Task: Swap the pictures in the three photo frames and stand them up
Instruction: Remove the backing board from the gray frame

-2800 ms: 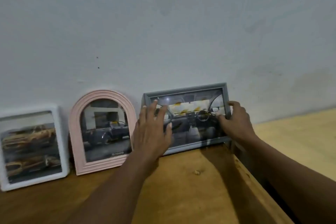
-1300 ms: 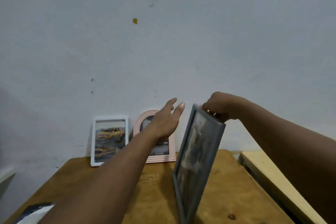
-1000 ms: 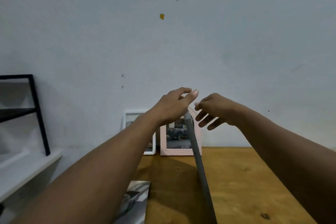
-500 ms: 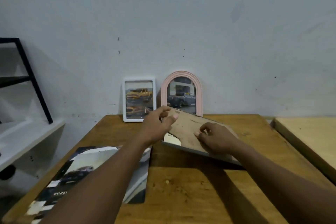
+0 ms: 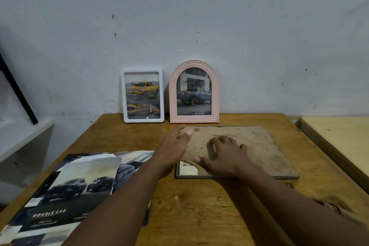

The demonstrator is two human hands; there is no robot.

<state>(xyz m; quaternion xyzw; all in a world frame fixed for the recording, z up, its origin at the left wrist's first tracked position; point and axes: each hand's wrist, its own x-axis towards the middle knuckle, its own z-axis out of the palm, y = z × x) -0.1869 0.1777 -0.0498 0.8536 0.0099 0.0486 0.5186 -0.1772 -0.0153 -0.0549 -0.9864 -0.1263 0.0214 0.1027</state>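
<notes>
The grey rectangular frame (image 5: 259,146) lies face down on the wooden table (image 5: 199,205), its brown backing board up and a torn corner showing the picture near its front left. My right hand (image 5: 223,156) presses flat on the backing board. At the frame's left edge my left hand (image 5: 175,146) rests, fingers apart and holding nothing. A white frame (image 5: 142,95) with a yellow truck picture and a pink arched frame (image 5: 193,92) with a dark truck picture stand against the wall.
Car brochures and loose pictures (image 5: 65,189) are spread on the table's front left. A lighter wooden table (image 5: 339,136) adjoins on the right. A white shelf (image 5: 20,140) with a black leg stands to the left. The wall is close behind the frames.
I lifted the grey frame from the wall, turned it over and laid it face down on the table. Both hands now rest on it.
</notes>
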